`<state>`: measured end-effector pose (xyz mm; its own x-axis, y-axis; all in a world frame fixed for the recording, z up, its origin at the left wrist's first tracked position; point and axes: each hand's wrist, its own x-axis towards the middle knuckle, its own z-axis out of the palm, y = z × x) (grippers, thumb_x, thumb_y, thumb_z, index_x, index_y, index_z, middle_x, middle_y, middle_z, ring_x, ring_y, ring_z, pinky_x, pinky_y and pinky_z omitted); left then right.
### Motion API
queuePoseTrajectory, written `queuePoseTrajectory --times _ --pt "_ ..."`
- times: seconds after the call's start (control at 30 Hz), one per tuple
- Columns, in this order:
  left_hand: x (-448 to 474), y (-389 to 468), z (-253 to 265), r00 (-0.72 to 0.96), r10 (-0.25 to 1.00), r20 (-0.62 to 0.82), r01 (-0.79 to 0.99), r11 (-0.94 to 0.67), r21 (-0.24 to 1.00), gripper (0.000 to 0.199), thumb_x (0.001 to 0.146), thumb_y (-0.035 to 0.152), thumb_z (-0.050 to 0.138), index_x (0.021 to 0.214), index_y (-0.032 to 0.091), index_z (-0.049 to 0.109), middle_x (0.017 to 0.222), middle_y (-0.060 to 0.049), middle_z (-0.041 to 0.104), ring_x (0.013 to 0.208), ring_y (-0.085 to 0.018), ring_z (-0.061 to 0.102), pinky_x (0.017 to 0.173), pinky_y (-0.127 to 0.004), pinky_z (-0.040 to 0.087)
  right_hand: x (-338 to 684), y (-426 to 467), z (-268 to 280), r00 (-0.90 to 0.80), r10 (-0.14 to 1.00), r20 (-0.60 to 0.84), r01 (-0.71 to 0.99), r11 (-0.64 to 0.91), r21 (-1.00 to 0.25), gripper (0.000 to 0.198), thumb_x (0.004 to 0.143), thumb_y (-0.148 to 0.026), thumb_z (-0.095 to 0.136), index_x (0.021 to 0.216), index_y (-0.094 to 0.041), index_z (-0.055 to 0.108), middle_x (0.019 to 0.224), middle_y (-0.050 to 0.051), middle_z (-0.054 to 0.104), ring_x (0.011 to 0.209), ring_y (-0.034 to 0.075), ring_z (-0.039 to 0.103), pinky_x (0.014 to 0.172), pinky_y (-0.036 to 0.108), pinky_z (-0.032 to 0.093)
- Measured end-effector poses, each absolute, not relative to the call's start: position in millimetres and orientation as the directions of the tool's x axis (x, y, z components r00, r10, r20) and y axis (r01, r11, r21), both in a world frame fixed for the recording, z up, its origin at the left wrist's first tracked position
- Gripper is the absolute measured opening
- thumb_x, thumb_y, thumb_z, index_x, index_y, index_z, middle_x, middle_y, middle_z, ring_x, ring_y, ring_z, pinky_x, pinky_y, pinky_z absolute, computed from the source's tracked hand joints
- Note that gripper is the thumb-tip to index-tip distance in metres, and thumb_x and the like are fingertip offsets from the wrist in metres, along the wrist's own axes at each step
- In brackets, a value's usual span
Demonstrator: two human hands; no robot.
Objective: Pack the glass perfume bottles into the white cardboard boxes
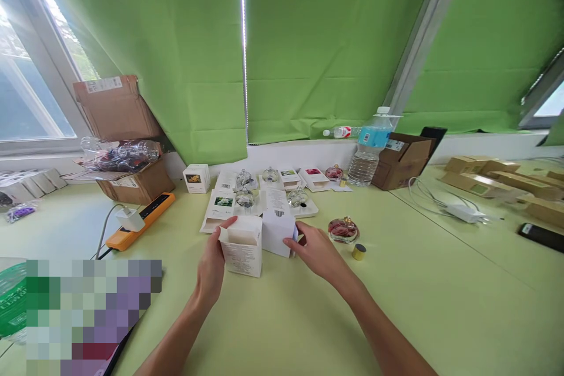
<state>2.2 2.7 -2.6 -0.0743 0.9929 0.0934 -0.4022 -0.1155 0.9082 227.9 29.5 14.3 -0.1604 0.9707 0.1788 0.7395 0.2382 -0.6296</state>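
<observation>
My left hand (pixel 213 261) is closed on the left side of a small white carton (pixel 243 257), whose top is open and whose printed face is turned to me. My right hand (pixel 318 248) grips the right edge of a white box sleeve (pixel 278 229) with a barcode, tilted beside the carton. Behind them lie flat white boxes with round glass bottles, one of them a clear bottle (pixel 244 200) near a box with a white flower picture (pixel 222 205). To the right of my right hand sit a bottle with dark red contents (pixel 343 229) and a gold cap (pixel 358 252).
An orange power strip (pixel 141 220) with a charger lies left, before a cardboard box (pixel 136 185) of plastic-wrapped things. A large water bottle (pixel 368 153) and another cardboard box (pixel 400 161) stand back right. A white adapter (pixel 467 212) and a phone (pixel 541 236) lie farther right.
</observation>
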Motion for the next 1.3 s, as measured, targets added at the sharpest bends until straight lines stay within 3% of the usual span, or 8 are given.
queuePoseTrajectory --times 0.2,0.43,0.63,0.77,0.97,1.1,1.3 --pt "-0.6 5.3 -7.5 -0.112 0.989 0.093 -0.352 -0.126 0.928 0.049 0.086 0.04 0.054 0.133 0.028 0.046 0.106 -0.003 0.066 0.096 -0.019 0.059 0.073 -0.025 0.043 228.6 30.5 13.0 -0.157 0.975 0.156 0.723 0.221 -0.655 0.016 0.081 -0.034 0.055 0.089 -0.021 0.061 0.09 0.004 0.069 0.072 0.019 0.061 0.057 0.026 0.036" --pt "-3.0 1.6 -3.9 -0.133 0.963 0.235 -0.011 -0.239 0.971 0.031 0.087 0.042 0.051 0.109 0.023 0.063 0.115 -0.003 0.061 0.101 -0.019 0.056 0.082 -0.026 0.043 227.7 31.9 11.7 -0.153 0.975 0.164 0.726 0.223 -0.65 0.015 0.081 -0.034 0.055 0.089 -0.022 0.061 0.088 0.003 0.07 0.073 0.02 0.062 0.058 0.027 0.037" --pt "-1.0 -0.3 -0.2 -0.061 0.979 0.196 0.086 -0.19 0.978 0.039 0.082 0.044 0.059 0.115 0.022 0.055 0.087 -0.002 0.067 0.08 -0.017 0.062 0.07 -0.026 0.048 228.5 32.5 10.4 -0.15 0.972 0.179 0.725 0.231 -0.649 0.016 0.082 -0.033 0.054 0.091 -0.021 0.061 0.09 0.004 0.07 0.071 0.02 0.063 0.061 0.028 0.039" --pt "-2.5 0.3 -3.8 -0.071 0.948 0.31 0.25 -0.284 0.925 0.038 0.082 0.042 0.059 0.115 0.025 0.055 0.112 -0.005 0.061 0.091 -0.019 0.062 0.077 -0.03 0.05 228.1 32.0 10.5 -0.153 0.974 0.168 0.723 0.227 -0.652 0.015 0.082 -0.033 0.054 0.09 -0.021 0.06 0.09 0.004 0.07 0.069 0.019 0.063 0.06 0.027 0.039" --pt "-6.4 -1.7 -7.3 -0.038 0.837 0.547 0.589 -0.423 0.688 0.03 0.082 0.038 0.061 0.11 0.028 0.06 0.127 -0.007 0.049 0.12 -0.024 0.046 0.096 -0.038 0.042 226.7 31.0 12.5 -0.152 0.975 0.165 0.73 0.223 -0.646 0.015 0.082 -0.035 0.054 0.088 -0.022 0.06 0.089 0.003 0.07 0.066 0.018 0.062 0.059 0.027 0.039" --pt "-6.7 -1.5 -8.0 -0.021 0.883 0.469 0.543 -0.384 0.747 0.037 0.082 0.04 0.059 0.118 0.03 0.054 0.125 -0.005 0.052 0.111 -0.021 0.053 0.085 -0.033 0.049 226.6 30.1 12.8 -0.155 0.974 0.163 0.736 0.224 -0.639 0.017 0.083 -0.036 0.053 0.088 -0.021 0.06 0.088 0.003 0.07 0.065 0.017 0.061 0.058 0.027 0.038" --pt "-5.3 -3.9 -5.0 -0.047 0.93 0.364 0.546 -0.282 0.789 0.048 0.082 0.043 0.059 0.127 0.033 0.045 0.121 -0.004 0.055 0.089 -0.018 0.061 0.081 -0.035 0.05 226.0 30.8 11.7 -0.154 0.972 0.176 0.732 0.232 -0.641 0.02 0.083 -0.038 0.054 0.089 -0.021 0.061 0.088 0.004 0.069 0.07 0.019 0.062 0.059 0.027 0.038"
